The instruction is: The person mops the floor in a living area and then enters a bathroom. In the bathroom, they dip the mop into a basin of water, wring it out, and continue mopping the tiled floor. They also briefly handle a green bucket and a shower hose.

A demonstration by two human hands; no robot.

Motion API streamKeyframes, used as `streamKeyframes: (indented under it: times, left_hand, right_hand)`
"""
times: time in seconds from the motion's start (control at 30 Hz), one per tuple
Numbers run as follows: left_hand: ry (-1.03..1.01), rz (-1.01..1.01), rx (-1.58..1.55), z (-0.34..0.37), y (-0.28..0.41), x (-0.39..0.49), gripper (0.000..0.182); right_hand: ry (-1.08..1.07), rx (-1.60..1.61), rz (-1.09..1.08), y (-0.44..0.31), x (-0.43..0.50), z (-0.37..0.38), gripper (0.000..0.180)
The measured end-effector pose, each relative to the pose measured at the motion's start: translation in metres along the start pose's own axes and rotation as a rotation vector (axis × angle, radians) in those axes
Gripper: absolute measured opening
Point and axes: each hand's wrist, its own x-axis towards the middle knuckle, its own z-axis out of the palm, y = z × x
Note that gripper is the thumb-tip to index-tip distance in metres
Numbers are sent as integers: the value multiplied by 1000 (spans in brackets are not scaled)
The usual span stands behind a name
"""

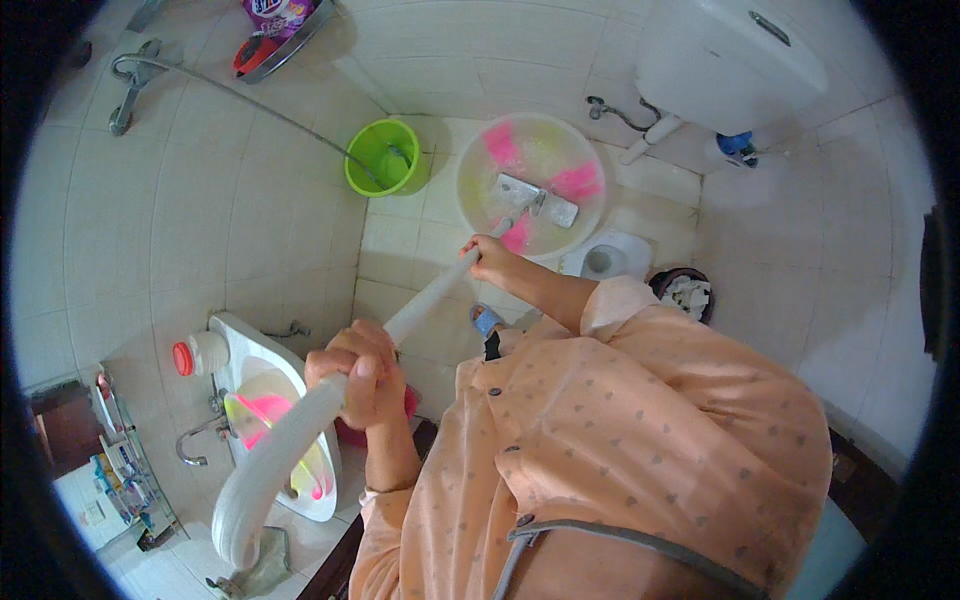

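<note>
A long white pole (pixel 431 300) runs diagonally through both of my hands. My left hand (pixel 360 371) is wrapped around its upper part, near the sink. Further down, my right hand (pixel 487 257) grips it just short of the basin. At its far end, a two-part flat mop head (pixel 536 199) lies tilted inside a round, translucent basin (pixel 469 161) that shows pink and yellowish patches. Whether the head touches the basin's bottom cannot be told. The near end of the pole looks bent, at the lower left.
A green bucket (pixel 352 161) with a shower hose (pixel 255 105) hanging into it stands left of the basin. A squat toilet pan (pixel 626 255) and a waste bin (pixel 709 307) are at the right. A white sink (pixel 244 337) and a glass shelf (pixel 150 472) line the left wall.
</note>
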Motion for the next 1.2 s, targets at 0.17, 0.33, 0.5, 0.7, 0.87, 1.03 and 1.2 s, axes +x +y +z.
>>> streamKeyframes:
  times: [0.17, 0.33, 0.5, 0.7, 0.87, 1.03, 1.2]
  left_hand:
    - [43, 6, -81, 2, -39, -10, 20]
    - [48, -38, 34, -14, -41, -22, 21]
    - [36, 45, -104, -64, 1, 18, 15]
    - [6, 59, -183, -126, 63, 68, 17]
    - [168, -56, -102, -126, 12, 82, 16]
    - [95, -82, -136, -76, -12, 99, 8]
    - [52, -133, -184, -91, 13, 146, 22]
  right_hand:
    - [111, 305, -103, -26, 49, 2, 5]
    - [177, 9, -266, -42, -20, 32, 1]
    - [108, -185, -316, 4, 20, 29, 6]
    - [136, 313, -36, 58, -130, 131, 8]
    - [135, 378, -75, 16, -98, 127, 7]
    - [-16, 494, -151, -12, -101, 106, 12]
    - [-257, 362, -102, 1, -147, 98, 11]
